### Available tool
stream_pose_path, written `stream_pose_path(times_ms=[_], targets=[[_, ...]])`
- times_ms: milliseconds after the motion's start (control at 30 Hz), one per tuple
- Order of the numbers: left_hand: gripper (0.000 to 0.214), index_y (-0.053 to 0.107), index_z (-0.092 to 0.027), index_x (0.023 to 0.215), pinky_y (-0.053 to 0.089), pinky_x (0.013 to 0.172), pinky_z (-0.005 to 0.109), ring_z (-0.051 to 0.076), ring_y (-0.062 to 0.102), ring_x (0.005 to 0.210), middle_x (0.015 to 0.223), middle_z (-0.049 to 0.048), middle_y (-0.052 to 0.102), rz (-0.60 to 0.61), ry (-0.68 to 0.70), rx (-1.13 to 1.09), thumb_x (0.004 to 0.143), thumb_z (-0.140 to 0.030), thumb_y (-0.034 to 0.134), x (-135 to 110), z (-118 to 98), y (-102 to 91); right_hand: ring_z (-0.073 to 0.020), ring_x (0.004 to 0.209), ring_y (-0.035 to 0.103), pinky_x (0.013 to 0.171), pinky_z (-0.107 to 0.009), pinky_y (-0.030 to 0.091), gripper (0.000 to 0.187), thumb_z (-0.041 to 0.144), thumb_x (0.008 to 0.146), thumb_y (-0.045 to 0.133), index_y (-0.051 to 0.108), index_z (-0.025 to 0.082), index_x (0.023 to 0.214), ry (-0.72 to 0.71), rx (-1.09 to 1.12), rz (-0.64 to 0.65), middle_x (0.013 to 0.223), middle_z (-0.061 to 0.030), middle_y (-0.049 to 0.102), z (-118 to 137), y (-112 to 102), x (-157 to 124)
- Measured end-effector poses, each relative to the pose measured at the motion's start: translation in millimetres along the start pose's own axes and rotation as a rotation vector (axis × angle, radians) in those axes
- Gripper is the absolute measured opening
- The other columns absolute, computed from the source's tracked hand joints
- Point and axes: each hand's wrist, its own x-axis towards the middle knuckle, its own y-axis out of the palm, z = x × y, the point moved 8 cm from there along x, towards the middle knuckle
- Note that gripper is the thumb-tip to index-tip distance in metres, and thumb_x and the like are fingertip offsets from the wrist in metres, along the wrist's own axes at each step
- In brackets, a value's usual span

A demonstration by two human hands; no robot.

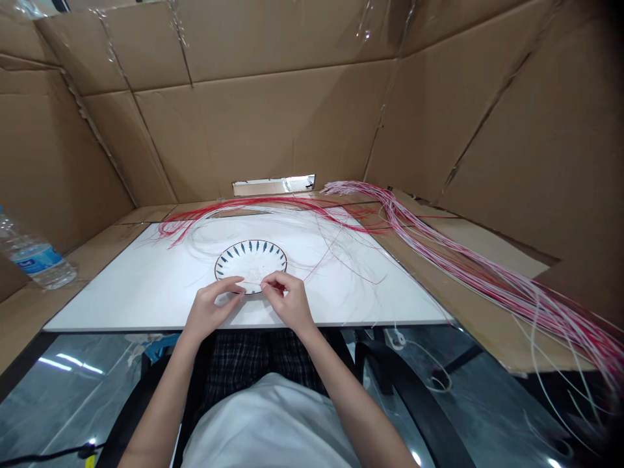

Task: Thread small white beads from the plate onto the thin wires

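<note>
Both my hands are raised over the near rim of a round white plate (251,260) with dark blue leaf-shaped marks and a brown edge. My left hand (212,309) is at the rim's left, thumb and fingertips brought close together; what lies between them is too small to make out. To its right, my right hand (290,299) pinches thumb and forefinger together. A fine, pale reddish thread (252,283) shows between the two sets of fingertips. Small, clear or whitish bits lie in the plate, too tiny to name.
Red and white threads (234,207) lie across the back of the white board (121,292). A thick bundle of pink and white threads (439,244) runs down the right side. Cardboard walls (273,130) enclose the table. A water bottle (41,260) leans at the left.
</note>
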Motion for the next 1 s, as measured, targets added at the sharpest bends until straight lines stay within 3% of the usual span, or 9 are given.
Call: stream_pose_path(times_ms=[267,467,567,1000], targets=[[0.030,0.061,-0.021,0.108,0.051,0.088,0.035,0.017,0.069,0.081,0.084,0.0021,0.074,-0.098,-0.091,-0.111,0.078,-0.018,0.066,-4.1,-0.9,-2.2,-0.0124,0.057,0.051,0.053,-0.023,0.039,0.012,0.021,0.077,0.056,0.062,0.016,0.067,-0.002,-0.003,-0.001,0.063,-0.0007,0.060,0.3,-0.1,0.3],[0.041,0.059,-0.018,0.104,0.056,0.074,0.031,0.016,0.068,0.073,0.076,0.0024,0.070,-0.309,-0.227,-0.577,0.067,-0.017,0.076,-14.4,11.8,-5.5,-0.0116,0.055,0.047,0.052,-0.024,0.036,0.013,0.020,0.077,0.056,0.062,0.016,0.065,-0.048,0.017,0.049,0.061,-0.0006,0.058,9.0,2.3,-1.1],[0.041,0.061,-0.017,0.099,0.057,0.068,0.029,0.016,0.068,0.069,0.071,0.0016,0.069,-0.350,-0.261,-0.682,0.063,-0.016,0.079,-17.1,18.2,-5.4,-0.0113,0.054,0.045,0.052,-0.024,0.036,0.014,0.021,0.078,0.056,0.061,0.017,0.065,-0.089,0.001,0.113,0.060,-0.0004,0.058,14.3,7.1,-2.3],[0.039,0.061,-0.017,0.095,0.059,0.071,0.032,0.017,0.070,0.070,0.073,0.0020,0.071,-0.364,-0.294,-0.702,0.061,-0.018,0.080,-19.9,23.9,-4.7,-0.0113,0.056,0.050,0.054,-0.023,0.039,0.012,0.016,0.077,0.055,0.062,0.017,0.067,-0.092,-0.016,0.186,0.063,0.0000,0.060,11.9,13.9,-3.4]])
